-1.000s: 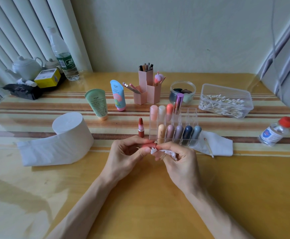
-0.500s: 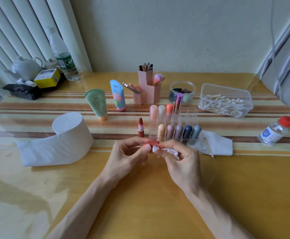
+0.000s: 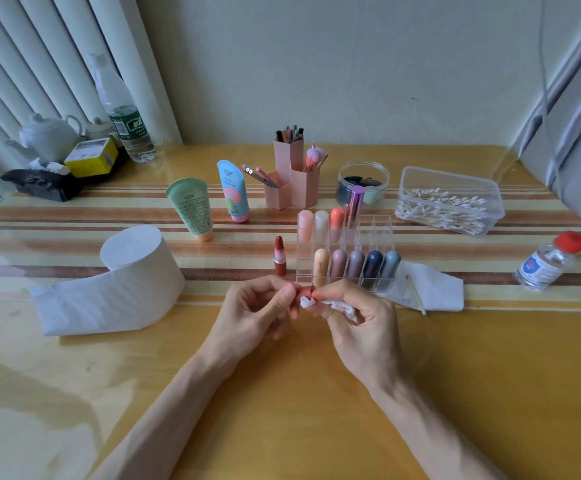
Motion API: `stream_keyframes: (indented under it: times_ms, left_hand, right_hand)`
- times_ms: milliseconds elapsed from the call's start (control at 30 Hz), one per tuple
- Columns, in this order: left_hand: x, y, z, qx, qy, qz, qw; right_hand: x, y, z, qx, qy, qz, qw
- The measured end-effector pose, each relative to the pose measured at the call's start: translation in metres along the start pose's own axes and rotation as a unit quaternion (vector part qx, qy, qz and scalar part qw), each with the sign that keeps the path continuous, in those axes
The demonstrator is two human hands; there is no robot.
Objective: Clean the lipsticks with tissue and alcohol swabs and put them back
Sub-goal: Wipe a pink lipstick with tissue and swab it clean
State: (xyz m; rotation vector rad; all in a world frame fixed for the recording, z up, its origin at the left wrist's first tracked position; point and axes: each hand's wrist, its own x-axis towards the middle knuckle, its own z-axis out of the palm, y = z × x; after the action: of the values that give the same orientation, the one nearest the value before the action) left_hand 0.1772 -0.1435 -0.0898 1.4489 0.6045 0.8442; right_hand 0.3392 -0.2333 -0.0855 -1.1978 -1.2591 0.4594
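Head view: left hand (image 3: 254, 313) pinches a red-brown lipstick cap (image 3: 304, 292) by one end so the right hand (image 3: 361, 327), curled round a tissue wad (image 3: 330, 306), can rub the other end, both low over the counter (image 3: 282, 410). Uncapped lipstick (image 3: 278, 259) stands just beyond the left hand, prob. upright to keep its tip clean. Clear organiser (image 3: 375, 230) beyond the right hand holds nine capped lipsticks w/ slots free; swab box (image 3: 448, 199) & alcohol bottle (image 3: 548, 265) sit further right.

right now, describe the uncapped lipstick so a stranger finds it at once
On the table, find the clear lipstick organiser. Just left of it, outside the compartments, one lipstick stands alone. It is the only one uncapped, its red bullet showing.
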Motion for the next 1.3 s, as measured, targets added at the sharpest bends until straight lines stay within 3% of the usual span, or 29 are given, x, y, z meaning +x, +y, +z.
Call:
stream_keyframes:
  times_ms: [167,267,467,667,900,1133,1300]
  left_hand:
    - [0.0004,-0.0028,-0.0024,0.013,0.004,0.056,0.998]
    - [-0.0001,-0.0001,-0.0040,0.014,-0.003,0.049,0.999]
    - [-0.0006,0.0023,-0.0010,0.020,-0.020,0.013,1.000]
    - [0.0005,0.0006,-0.0047,0.021,-0.001,0.053,0.998]
    - [0.0004,0.0023,-0.0032,0.034,-0.015,0.023,0.999]
    - [-0.0012,0.0016,-0.0017,0.031,0.016,0.063,0.997]
    - [0.0003,0.0022,-0.0018,0.055,-0.005,0.021,0.998]
  right_hand:
    - [-0.0020,0.0020,-0.0009,0.030,0.000,0.068,0.997]
    - [-0.0009,-0.0005,0.0007,0.067,-0.001,0.103,0.992]
    - [-0.0016,0.0003,0.0015,0.006,-0.003,0.032,0.999]
    - [-0.0006,0.0017,0.0033,0.064,-0.003,0.105,0.992]
    - [-0.0018,0.0045,0.0010,-0.009,-0.002,0.007,1.000]
    - [0.0000,0.0043,0.0009,0.063,0.000,0.104,0.993]
    - [-0.0007,0.0045,0.0011,0.002,-0.009,0.032,0.999]
